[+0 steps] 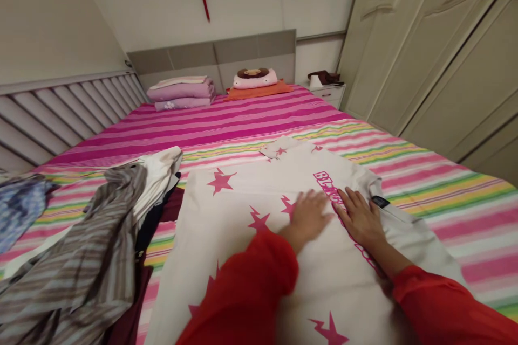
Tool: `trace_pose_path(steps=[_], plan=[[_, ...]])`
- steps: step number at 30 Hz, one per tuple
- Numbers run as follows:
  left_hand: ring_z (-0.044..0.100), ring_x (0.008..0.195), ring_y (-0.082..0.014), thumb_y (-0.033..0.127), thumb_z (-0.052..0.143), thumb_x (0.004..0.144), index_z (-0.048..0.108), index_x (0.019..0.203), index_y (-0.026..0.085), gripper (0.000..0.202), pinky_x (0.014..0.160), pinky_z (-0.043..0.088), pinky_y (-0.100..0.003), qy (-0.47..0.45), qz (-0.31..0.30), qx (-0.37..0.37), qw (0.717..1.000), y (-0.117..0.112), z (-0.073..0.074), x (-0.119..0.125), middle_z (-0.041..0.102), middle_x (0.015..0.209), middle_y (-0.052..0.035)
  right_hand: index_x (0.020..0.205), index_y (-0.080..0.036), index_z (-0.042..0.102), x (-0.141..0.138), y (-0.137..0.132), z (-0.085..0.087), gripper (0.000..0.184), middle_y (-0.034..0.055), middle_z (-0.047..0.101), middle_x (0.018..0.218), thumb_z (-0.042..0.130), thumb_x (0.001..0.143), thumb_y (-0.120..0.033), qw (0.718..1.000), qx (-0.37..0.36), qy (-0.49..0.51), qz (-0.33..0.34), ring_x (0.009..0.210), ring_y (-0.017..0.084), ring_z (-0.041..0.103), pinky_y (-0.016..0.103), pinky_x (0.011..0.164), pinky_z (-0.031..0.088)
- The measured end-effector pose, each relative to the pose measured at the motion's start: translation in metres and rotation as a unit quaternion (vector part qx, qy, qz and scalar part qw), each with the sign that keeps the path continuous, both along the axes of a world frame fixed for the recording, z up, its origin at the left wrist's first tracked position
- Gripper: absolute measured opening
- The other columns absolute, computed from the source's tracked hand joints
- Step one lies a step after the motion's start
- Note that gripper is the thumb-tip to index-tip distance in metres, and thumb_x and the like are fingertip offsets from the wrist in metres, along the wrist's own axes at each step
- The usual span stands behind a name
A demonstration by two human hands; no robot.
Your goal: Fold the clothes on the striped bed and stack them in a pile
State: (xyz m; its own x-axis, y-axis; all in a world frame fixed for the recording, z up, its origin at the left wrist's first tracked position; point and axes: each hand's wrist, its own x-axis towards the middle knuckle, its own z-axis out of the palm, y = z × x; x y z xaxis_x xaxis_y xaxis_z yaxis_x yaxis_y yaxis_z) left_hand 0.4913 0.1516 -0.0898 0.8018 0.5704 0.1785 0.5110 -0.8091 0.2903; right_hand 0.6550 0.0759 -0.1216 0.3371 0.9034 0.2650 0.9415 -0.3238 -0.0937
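Off-white and dotted with jagged pink stars, the printed shirt (pixel 332 280) lies spread on the striped bedsheet (pixel 416 172), directly in front of the person and beneath both hands. The left hand (pixel 309 216), a little blurred, is palm down near the middle of the cloth, its fingers extended and loosely parted beside one of the stars. The right hand (pixel 360 215) is also palm down, fingers slightly spread, over the line of pink lettering (pixel 326 180). Neither hand appears to pinch any fabric.

The lettering slants from just beyond the left fingertips, under the right hand, toward the near right. The right hand is the nearer one to the black label (pixel 380 202), which sits just beside it at the shirt's right side; most of the starred cloth stretches away to the left, on the left hand's side. The shirt's near edge runs out of view, so its long axis cannot be told for certain.

Well to the left of both hands, a grey-brown striped garment (pixel 73 280) lies rumpled against a cream garment (pixel 159 172), with a blue checked cloth (pixel 20 205) farther out. At the far end, folded lilac bedding (pixel 186 89) rests by the headboard (pixel 254 48).
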Motion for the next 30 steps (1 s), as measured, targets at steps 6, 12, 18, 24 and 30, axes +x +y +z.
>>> trace_pose_path(steps=[6, 12, 18, 24, 30], plan=[[0.025, 0.146, -0.0304, 0.041, 0.038, 0.096, 0.04, 0.146, 0.017, 0.055, 0.119, 0.018, -0.05, 0.092, 0.301, 0.009, 0.949, 0.13, 0.026, -0.18, 0.035, 0.156, -0.0117, 0.144, -0.021, 0.045, -0.009, 0.0, 0.01, 0.057, 0.0099, 0.041, 0.153, 0.025, 0.098, -0.048, 1.0, -0.002, 0.018, -0.024, 0.14, 0.03, 0.035, 0.054, 0.11, 0.03], [0.024, 0.142, -0.0437, 0.029, 0.03, 0.095, 0.044, 0.142, 0.012, 0.051, 0.107, 0.016, -0.074, 0.102, 0.525, -0.028, 0.844, 0.117, 0.055, -0.251, 0.034, 0.154, -0.0204, 0.145, -0.021, 0.044, -0.012, 0.001, 0.014, 0.059, 0.0107, 0.04, 0.153, 0.024, 0.098, -0.05, 0.999, 0.003, 0.044, -0.023, 0.14, 0.03, 0.034, 0.056, 0.11, 0.028], [0.033, 0.142, -0.0258, 0.037, 0.035, 0.097, 0.047, 0.141, 0.026, 0.047, 0.114, 0.029, -0.052, 0.022, 0.22, 0.001, 0.975, -0.039, 0.024, -0.094, 0.044, 0.151, -0.0088, 0.144, -0.02, 0.045, -0.011, -0.001, 0.013, 0.061, 0.0117, 0.041, 0.153, 0.023, 0.097, -0.051, 0.998, 0.006, 0.056, -0.015, 0.14, 0.031, 0.034, 0.056, 0.11, 0.028], [0.036, 0.14, -0.0292, 0.041, 0.043, 0.094, 0.046, 0.142, 0.021, 0.052, 0.114, 0.03, -0.052, 0.053, 0.218, 0.025, 0.974, -0.06, 0.001, -0.147, 0.048, 0.147, -0.011, 0.144, -0.02, 0.045, -0.008, 0.0, 0.011, 0.061, 0.012, 0.04, 0.153, 0.021, 0.097, -0.051, 0.998, 0.001, 0.055, -0.012, 0.14, 0.03, 0.034, 0.053, 0.109, 0.028], [0.028, 0.143, -0.0362, 0.041, 0.029, 0.095, 0.04, 0.146, 0.012, 0.06, 0.113, 0.026, -0.055, 0.13, 0.452, 0.033, 0.882, -0.038, 0.006, -0.298, 0.039, 0.154, -0.0118, 0.148, -0.023, 0.039, -0.013, 0.001, 0.023, 0.059, 0.0088, 0.033, 0.157, 0.023, 0.098, -0.05, 0.995, -0.046, 0.084, -0.028, 0.144, 0.028, 0.028, 0.052, 0.114, 0.021]])
